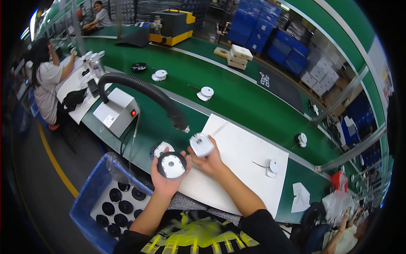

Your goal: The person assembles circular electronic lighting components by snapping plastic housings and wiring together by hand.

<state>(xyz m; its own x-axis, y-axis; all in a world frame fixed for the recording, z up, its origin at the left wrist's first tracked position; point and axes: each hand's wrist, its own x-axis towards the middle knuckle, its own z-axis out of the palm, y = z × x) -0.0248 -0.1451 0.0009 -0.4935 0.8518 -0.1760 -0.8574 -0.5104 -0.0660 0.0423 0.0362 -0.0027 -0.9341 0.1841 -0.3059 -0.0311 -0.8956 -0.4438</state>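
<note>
My left hand [162, 183] is closed around the edge of a black round housing with a white inner plate [172, 166], its white side facing up. Just to the right, my right hand [211, 162] grips a white rounded plastic part [201, 144], slightly blurred and apart from the housing. Behind my left fingers, another black and white round piece [162, 147] lies on the green bench, partly hidden. A white disc-shaped part with a thin wire [272, 166] rests on the white sheet [237, 163] to the right.
A black flexible hose [144, 86] arches from a white box [116, 112] toward my hands. At lower left stands a blue bin [86, 201] holding several black round pieces. Similar white parts sit along the green conveyor [177, 86]. A person [46, 80] works at far left, another [344, 237] at lower right.
</note>
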